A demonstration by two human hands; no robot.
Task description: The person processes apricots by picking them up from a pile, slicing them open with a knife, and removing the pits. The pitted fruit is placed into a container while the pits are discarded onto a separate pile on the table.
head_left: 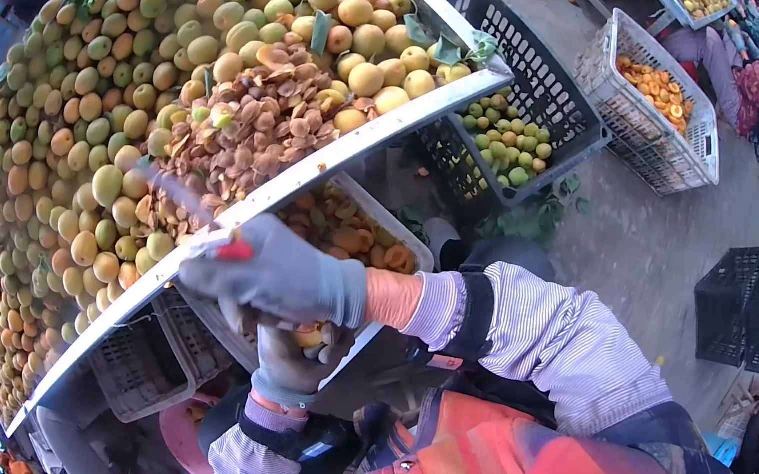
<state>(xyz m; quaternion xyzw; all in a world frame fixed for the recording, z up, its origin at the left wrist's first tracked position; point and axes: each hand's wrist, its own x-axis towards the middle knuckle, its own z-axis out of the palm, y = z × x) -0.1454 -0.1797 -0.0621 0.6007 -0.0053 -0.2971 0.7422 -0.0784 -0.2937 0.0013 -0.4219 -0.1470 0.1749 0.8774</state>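
Observation:
My right hand [278, 265], in a grey glove, is closed around a small knife with a red handle [236, 250]. Its blade is a blurred streak over the table's rim. Just below, my left hand [294, 364], also gloved, is closed on an apricot [309, 336], partly hidden by the right hand. Both hands are at the near edge of a white-rimmed table [345, 145] heaped with apricots [138, 83]. A pile of brown pits [264, 115] lies on the table near the rim. Under the right wrist, a crate holds opened apricot halves [355, 233].
A black crate [536, 41] with green fruit [508, 143] stands beyond the table corner. Near it is a white crate [616, 106] of orange halves. A grey crate [143, 368] sits beneath the table. Black crates [754, 303] stand at right; other people are at the edges.

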